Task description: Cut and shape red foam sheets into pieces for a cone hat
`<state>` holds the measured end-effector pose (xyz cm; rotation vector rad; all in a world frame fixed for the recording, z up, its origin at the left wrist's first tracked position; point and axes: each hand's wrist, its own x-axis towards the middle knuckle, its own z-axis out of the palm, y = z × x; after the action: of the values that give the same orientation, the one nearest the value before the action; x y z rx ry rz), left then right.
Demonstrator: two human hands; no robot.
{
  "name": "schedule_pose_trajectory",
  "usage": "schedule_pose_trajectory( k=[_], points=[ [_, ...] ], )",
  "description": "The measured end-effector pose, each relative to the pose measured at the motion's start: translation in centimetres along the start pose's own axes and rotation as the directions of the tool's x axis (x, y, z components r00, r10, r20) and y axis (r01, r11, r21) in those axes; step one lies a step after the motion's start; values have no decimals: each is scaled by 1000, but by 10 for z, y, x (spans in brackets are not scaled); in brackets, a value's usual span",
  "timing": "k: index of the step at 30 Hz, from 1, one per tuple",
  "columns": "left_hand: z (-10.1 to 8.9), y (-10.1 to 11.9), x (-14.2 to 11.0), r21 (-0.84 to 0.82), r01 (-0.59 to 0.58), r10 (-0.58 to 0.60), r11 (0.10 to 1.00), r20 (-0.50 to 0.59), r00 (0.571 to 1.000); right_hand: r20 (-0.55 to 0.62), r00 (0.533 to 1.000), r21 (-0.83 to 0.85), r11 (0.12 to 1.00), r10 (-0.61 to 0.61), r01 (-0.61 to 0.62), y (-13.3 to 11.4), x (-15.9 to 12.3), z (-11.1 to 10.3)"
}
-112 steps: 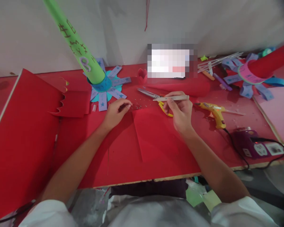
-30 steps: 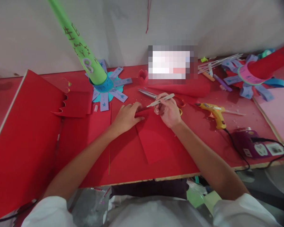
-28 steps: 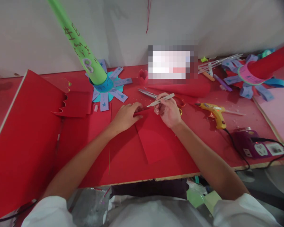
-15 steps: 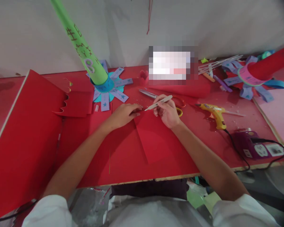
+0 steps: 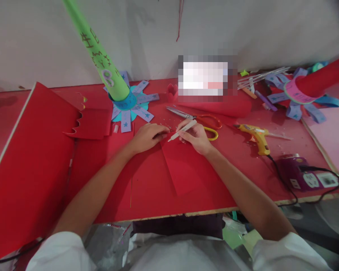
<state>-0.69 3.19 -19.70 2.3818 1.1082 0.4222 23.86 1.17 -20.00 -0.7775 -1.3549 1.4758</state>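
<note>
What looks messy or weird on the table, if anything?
Tiny bits lie scattered on the red table just past the left hand. They look odd because they're loose, like a little spill. I can't tell what they are.

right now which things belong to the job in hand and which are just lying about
Likely in the job:
pale pen in right hand
red sheet at left hand

Apparently just lying about:
scissors
glue gun
purple box

the edges crop the green cone [image 5: 95, 49] and red tube [image 5: 332, 74], while pixelation blurs the bright rectangle [image 5: 205, 77].
</note>
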Motion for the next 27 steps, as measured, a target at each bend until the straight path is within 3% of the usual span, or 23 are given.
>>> schedule_pose_trajectory(
  k=[4, 13, 27],
  points=[
    [0, -3, -2, -32, -17, 16, 999, -5, 1000, 71, 997, -107, 994, -22, 30, -4, -1, 2],
    [0, -7, 0, -119, -52, 49, 991, -31, 998, 84, 995, -256, 964, -44, 64, 3, -3, 4],
    [1, -7, 0, -64, -58, 57, 996, -27, 998, 168, 985, -348, 932, -42, 99, 0, -3, 6]
  ],
)
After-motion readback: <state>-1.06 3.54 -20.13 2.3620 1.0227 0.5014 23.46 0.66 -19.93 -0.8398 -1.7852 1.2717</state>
